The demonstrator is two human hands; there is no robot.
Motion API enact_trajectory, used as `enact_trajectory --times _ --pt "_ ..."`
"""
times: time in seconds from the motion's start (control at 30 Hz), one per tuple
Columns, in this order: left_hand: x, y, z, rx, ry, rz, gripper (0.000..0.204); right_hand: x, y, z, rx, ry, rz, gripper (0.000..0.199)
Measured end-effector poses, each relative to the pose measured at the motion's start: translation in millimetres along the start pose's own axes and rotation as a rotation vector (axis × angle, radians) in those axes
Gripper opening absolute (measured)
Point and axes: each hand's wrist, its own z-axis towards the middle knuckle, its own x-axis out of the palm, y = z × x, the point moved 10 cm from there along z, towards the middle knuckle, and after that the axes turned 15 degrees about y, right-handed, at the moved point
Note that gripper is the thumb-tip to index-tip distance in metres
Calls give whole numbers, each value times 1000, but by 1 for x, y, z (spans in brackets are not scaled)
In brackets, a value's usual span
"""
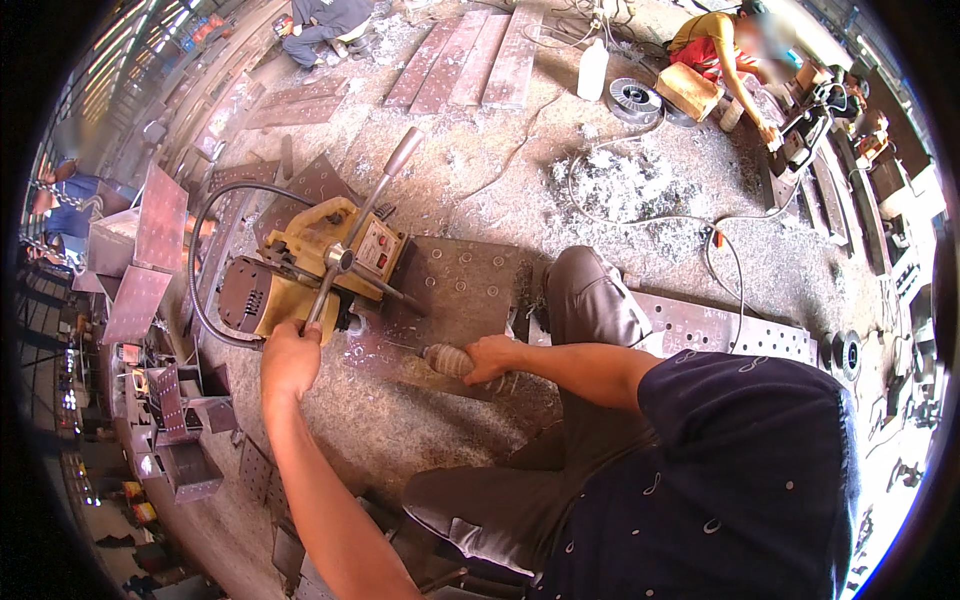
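Observation:
A yellow magnetic drill [330, 250] stands on a brown steel plate [465, 270] marked with several round spots. My left hand [290, 362] is closed round the lower end of one of its feed handle's bars [325, 295]. The handle's other grip [400, 155] points up and away. My right hand [490, 360] is wrapped round a ribbed, dirty plastic bottle [447, 361], its narrow end pointing left toward the foot of the drill. The drill's cutting tip is mostly hidden behind the motor housing and my left hand.
A black cable [195, 265] loops left of the drill. Steel brackets [150, 240] stack at left; a perforated plate [730, 325] lies at right. Metal shavings [620, 185], a wire spool [634, 100] and a white bottle [593, 70] are beyond. Co-workers crouch at far right, far left and back.

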Motion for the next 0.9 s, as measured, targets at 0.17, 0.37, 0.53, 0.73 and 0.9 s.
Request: enact_trajectory --times 0.17,0.37,0.53,0.73,0.9 --pt "-3 -13 -9 22 -23 72 41 0 -4 -2 43 6 28 76" --pt "-5 -15 -10 19 -64 89 40 -3 -15 7 67 -49 62 77" --pt "-4 -16 -18 53 -69 100 38 -7 -11 5 38 -107 32 89" --pt "-7 -17 -15 34 -95 111 40 -24 -12 -9 97 -282 3 111" --pt "-9 -13 -21 -7 -82 106 40 -18 -11 -20 104 -301 -40 121"
